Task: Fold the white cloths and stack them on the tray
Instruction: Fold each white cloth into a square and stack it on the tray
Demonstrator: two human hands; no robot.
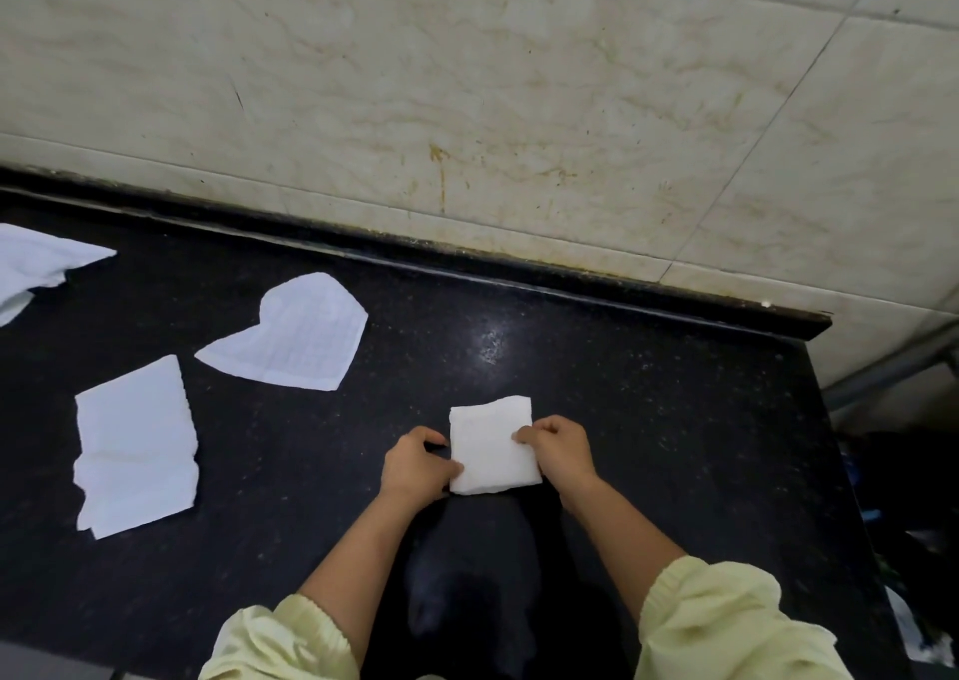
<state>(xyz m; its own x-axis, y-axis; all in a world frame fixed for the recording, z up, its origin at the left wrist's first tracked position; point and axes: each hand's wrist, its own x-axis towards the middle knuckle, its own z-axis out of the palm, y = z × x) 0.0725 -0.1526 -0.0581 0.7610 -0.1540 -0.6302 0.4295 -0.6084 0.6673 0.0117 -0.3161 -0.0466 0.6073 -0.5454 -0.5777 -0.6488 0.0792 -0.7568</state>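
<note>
A small folded white cloth (490, 446) lies on the black counter (648, 420) in front of me. My left hand (418, 467) pinches its left edge near the lower corner. My right hand (558, 448) grips its right edge, thumb on top. To the left lie an unfolded curved white cloth (293, 334), a loosely folded white cloth (135, 446) and, at the far left edge, a crumpled white cloth (31, 264). No tray is in view.
A stained tiled wall (519, 83) rises behind the counter's raised back lip. The counter ends at the right, where dark clutter sits below on the floor. Pale yellow sleeves cover my forearms at the bottom.
</note>
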